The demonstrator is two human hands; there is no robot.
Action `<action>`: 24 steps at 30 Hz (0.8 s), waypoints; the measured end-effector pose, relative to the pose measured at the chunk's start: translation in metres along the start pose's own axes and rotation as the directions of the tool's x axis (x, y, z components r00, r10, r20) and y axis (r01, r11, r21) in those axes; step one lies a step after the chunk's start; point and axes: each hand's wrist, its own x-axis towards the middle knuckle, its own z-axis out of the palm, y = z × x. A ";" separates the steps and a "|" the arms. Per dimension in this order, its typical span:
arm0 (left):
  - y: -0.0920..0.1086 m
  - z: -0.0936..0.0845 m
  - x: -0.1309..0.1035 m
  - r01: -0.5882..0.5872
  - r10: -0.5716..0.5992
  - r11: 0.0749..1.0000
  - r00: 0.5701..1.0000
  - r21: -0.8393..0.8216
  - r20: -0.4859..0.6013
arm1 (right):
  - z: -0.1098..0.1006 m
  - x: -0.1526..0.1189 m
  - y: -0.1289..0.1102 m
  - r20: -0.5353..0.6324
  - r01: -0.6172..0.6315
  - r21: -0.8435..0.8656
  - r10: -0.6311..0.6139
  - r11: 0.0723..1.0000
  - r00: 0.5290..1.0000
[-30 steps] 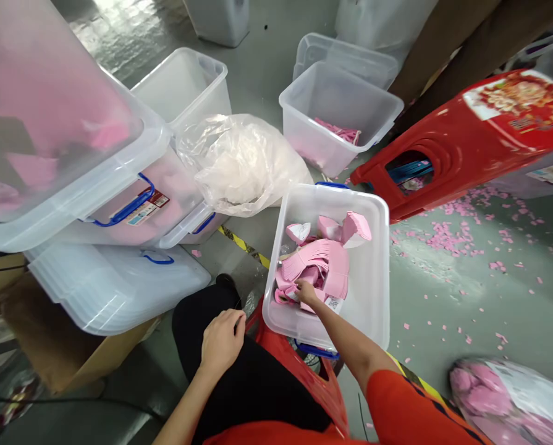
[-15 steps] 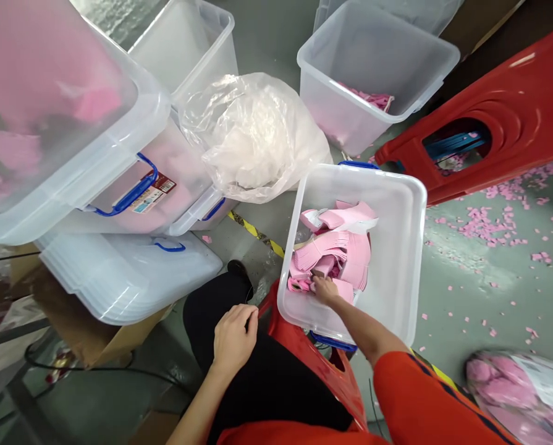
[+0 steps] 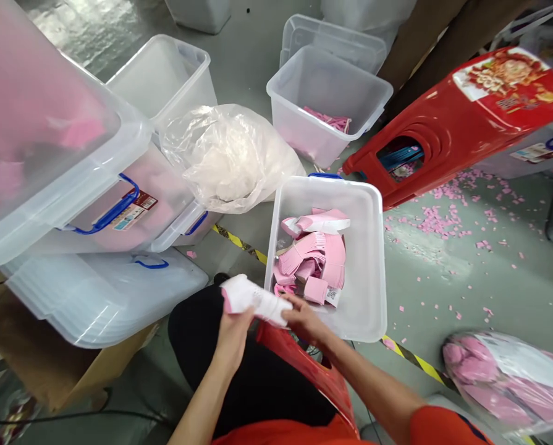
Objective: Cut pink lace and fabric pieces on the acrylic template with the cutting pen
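Note:
Above my lap, both hands hold a bundle with a white printed face and a pink edge [image 3: 253, 300]. My left hand [image 3: 233, 334] grips it from below near its left end, and my right hand [image 3: 306, 318] pinches its right end. Just beyond is a clear plastic bin [image 3: 362, 272], its left part holding several bundles of pink strips [image 3: 334, 256]. One small pink block there has a white label with a square code [image 3: 332, 296]. The fingertips of both hands are partly hidden by the bundle.
Stacked clear boxes [image 3: 118, 161] with pink contents and blue handles rise at left. A clear plastic bag [image 3: 232, 161] lies beyond the bin, near another bin [image 3: 329, 86]. A red stool [image 3: 438, 123] stands at right; pink scraps [image 3: 436, 222] litter the floor.
My right hand has come out of the bin with the white-faced bundle and moved left over my lap. My left hand, earlier resting on my leg, now grips the bundle too. The view has shifted.

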 end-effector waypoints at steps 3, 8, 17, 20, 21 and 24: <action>0.003 -0.002 0.001 0.023 -0.097 0.904 0.983 -0.426 -0.154 | 0.036 -0.012 0.013 0.187 -0.085 0.029 0.079 0.996 0.979; 0.016 0.000 -0.005 0.263 -0.293 0.849 0.956 -0.458 0.006 | 0.043 -0.015 0.019 0.237 -0.127 -0.015 0.127 0.992 0.963; 0.020 -0.035 -0.020 0.271 -0.342 0.849 0.936 -0.454 -0.080 | -0.148 0.043 -0.002 -0.624 -0.258 -0.277 0.031 0.925 0.781; 0.014 -0.046 -0.021 0.269 -0.379 0.785 0.921 -0.558 -0.090 | -0.206 0.049 -0.007 -0.792 -0.344 -0.248 0.015 0.906 0.610; 0.012 -0.046 -0.020 0.265 -0.381 0.774 0.921 -0.575 -0.087 | -0.216 0.051 -0.006 -0.818 -0.354 -0.233 0.014 0.906 0.575; 0.011 -0.040 -0.019 0.278 -0.376 0.768 0.925 -0.577 -0.055 | -0.223 0.060 0.000 -0.847 -0.321 -0.207 -0.005 0.924 0.532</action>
